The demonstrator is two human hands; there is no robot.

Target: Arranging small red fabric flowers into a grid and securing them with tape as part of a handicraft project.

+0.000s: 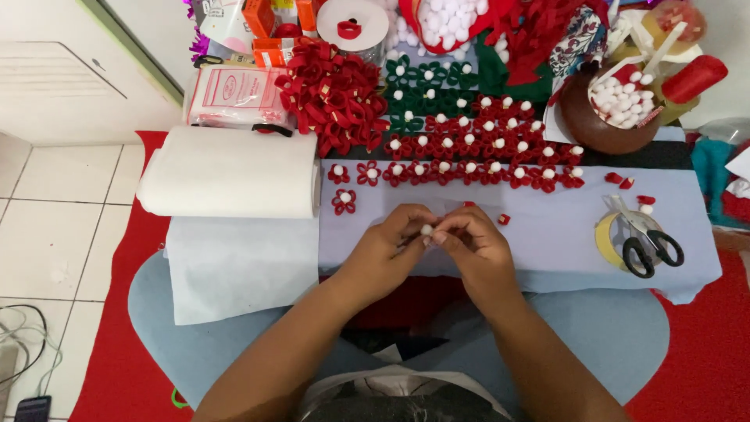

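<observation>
The fingertips of both hands meet around a small white ball [426, 230], pinched between them just above the pale lilac cloth [547, 227] that covers the person's lap board. The left hand [387, 250] curls its fingers closed toward the ball from one side, and the right hand [473, 246] does the same from the other, thumb and forefinger pressed on it (whether anything else lies between the fingers cannot be told).

Just beyond the knuckles lie a few loose red scraps [504, 219]. Farther back, finished red flowers [469, 152] with white centres stand in rows, with one apart at the left [344, 201], and green flowers [426, 90] sit behind them. A heap of red ribbon loops [332, 98] lies left of these. A roll of white fabric [230, 184] rests at the left on the cloth. To the right, black-handled scissors [648, 242] lie across a ring of tape [605, 238]. A brown bowl [598, 125] of white balls stands at the far right.
</observation>
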